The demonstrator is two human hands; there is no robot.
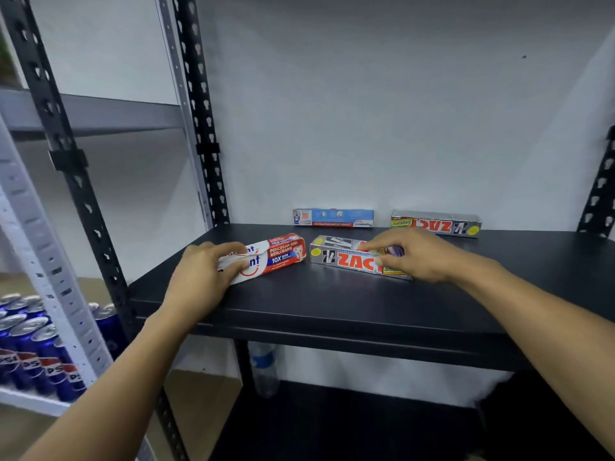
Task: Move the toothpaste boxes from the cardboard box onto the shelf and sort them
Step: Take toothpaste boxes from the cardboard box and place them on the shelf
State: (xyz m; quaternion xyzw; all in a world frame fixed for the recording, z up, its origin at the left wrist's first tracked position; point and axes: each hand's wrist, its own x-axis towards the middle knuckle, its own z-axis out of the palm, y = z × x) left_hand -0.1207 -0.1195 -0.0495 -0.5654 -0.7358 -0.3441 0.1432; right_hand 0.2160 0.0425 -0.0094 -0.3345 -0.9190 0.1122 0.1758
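Observation:
On the black shelf [332, 304] lie several toothpaste boxes. My left hand [203, 277] grips the near end of a red and white toothpaste box [279, 256], which rests on the shelf at a slant. My right hand [416, 254] grips the right end of a silver Zact box [346, 256] that lies flat beside it. Against the back wall stand a blue and white toothpaste box [332, 217] and a second silver Zact box [436, 222], both upside down. The cardboard box is out of view.
Black perforated uprights [203, 128] frame the shelf at left and right. A grey rack on the left holds several blue Pepsi cans [40, 354]. A clear water bottle [264, 367] stands below the shelf, above a lower black shelf [332, 427].

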